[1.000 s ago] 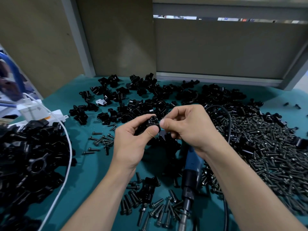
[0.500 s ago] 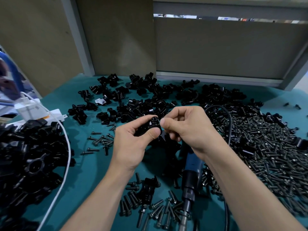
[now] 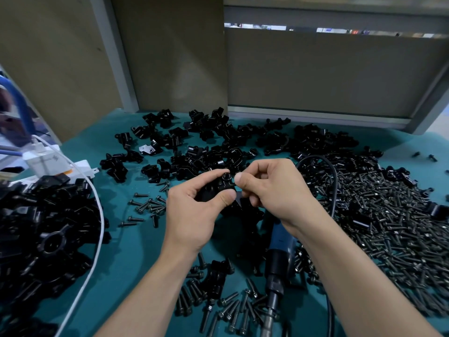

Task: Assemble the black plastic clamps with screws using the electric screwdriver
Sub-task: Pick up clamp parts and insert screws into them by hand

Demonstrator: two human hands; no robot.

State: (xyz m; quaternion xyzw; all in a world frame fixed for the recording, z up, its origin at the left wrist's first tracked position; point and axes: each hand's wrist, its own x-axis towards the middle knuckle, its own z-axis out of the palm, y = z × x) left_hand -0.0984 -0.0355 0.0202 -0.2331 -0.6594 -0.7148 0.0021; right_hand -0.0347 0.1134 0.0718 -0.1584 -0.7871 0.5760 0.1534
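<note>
Two grips closed: left hand (image 3: 194,210) holds clamp (image 3: 213,188), right hand (image 3: 274,190) pinches screw (image 3: 226,176) standing in clamp's hole; screwdriver (image 3: 279,246) lies below clamp, long axis toward me, nearer right hand

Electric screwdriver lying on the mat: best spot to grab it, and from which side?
I'd take the electric screwdriver by its blue barrel, from above with the right hand: it lies flat, bit end toward the person, barrel right under that wrist. Loose screws crowd the narrow black nose.
</note>
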